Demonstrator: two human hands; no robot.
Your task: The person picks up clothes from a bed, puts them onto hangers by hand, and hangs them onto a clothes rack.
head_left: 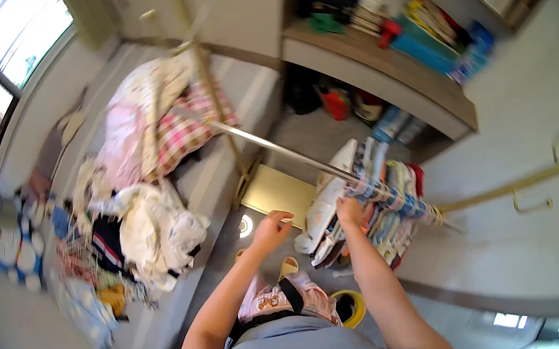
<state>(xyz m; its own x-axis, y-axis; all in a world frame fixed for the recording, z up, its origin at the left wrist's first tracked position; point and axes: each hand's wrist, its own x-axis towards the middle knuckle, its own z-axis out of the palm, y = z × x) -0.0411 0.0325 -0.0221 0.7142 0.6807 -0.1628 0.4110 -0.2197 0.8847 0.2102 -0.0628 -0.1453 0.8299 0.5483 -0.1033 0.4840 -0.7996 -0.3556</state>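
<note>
My right hand (349, 211) is closed at the top of a hanging white garment (319, 213), just below a metal rail (283, 151). Its fingertips are partly hidden, and whether a hanger is inside the grip does not show. Several packed clothes (398, 204) hang from the rail to the right of this hand. In front of my body, my left hand (273, 229) is raised with its fingers apart, to the left of the white garment and not touching it. I make out nothing held in it.
On the left, a bed (245, 79) bears a pink checked blanket (189, 130), heaped white clothes (155, 228) and a blue-and-white plush toy (13, 251). A shelf (378, 61) at the back right holds a blue bin (421, 42). A yellow-rimmed bucket (357, 306) stands near my legs.
</note>
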